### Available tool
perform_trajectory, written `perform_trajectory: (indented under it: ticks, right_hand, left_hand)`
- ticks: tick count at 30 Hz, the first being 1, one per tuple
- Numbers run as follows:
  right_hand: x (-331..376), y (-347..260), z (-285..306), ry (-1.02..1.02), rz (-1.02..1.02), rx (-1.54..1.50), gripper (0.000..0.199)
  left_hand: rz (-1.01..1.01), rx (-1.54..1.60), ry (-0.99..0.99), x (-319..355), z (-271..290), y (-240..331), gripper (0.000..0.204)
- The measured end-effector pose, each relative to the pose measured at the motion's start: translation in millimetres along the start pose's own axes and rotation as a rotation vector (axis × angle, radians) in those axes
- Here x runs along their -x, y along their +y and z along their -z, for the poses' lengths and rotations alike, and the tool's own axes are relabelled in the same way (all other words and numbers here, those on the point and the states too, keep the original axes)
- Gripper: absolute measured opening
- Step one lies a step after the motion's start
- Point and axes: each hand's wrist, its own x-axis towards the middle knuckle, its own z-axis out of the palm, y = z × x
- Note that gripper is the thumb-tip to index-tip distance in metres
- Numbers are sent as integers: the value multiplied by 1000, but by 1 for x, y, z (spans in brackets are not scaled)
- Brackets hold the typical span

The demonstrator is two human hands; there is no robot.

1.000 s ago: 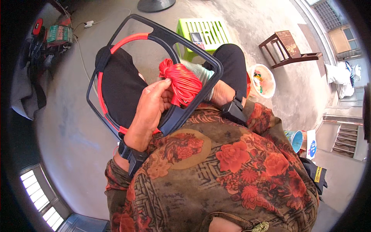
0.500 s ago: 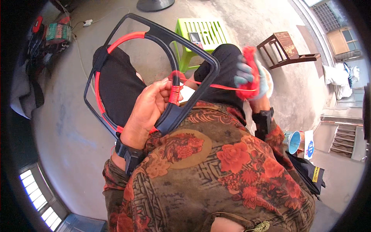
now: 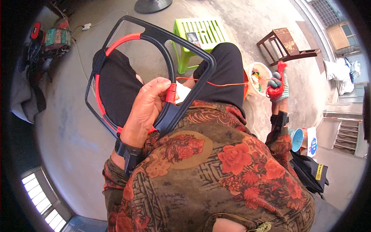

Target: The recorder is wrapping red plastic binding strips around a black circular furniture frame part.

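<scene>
A black frame [image 3: 193, 43] with a round inner ring [image 3: 165, 52] lies over my lap, tilted. Parts of the ring are covered in red. My bare left hand [image 3: 147, 103] pinches the ring's right side, thumb and fingers against a tight red cord winding [image 3: 171, 93]. From that winding a thin red cord [image 3: 228, 84] runs right, fairly taut, across the frame's outer bar. It leads to my right hand [image 3: 285, 92], in a grey-green glove and held out to the right. That hand is closed round a bundle of red cord [image 3: 275, 92], whose end sticks up above the fingers.
A green plastic stool [image 3: 181, 58] with a phone [image 3: 193, 37] on it stands ahead. A pale bucket [image 3: 259, 70] holding colourful bits is beside my right knee. Farther right are a brown wooden chair [image 3: 285, 40] and a blue container [image 3: 296, 140]. A machine [image 3: 56, 38] stands far left.
My right hand has moved outward to the right with the cord bundle, drawing out a longer strand. The loose loop by the winding has been pulled in. My left hand stays on the ring.
</scene>
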Motion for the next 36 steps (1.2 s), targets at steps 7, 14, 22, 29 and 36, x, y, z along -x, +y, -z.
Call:
perform_trajectory:
  ticks: [7,14,22,29,36]
  right_hand:
    - [-1,110,-112,-93,-185,510,58]
    - [-4,195,-195,-301,-627,582,26]
    - [4,168,-165,-182,-390,195,34]
    - [0,199,-180,-301,-388,586,25]
    - [-17,191,-156,-702,-576,953,18]
  left_hand:
    - [28,-46,44,2,-5,-1,16]
    - [53,-20,16,5,-7,1,19]
    - [36,-15,-38,2,3,-2,22]
    - [69,-27,-41,4,0,-1,22]
    - [57,-11,37,3,-4,1,24]
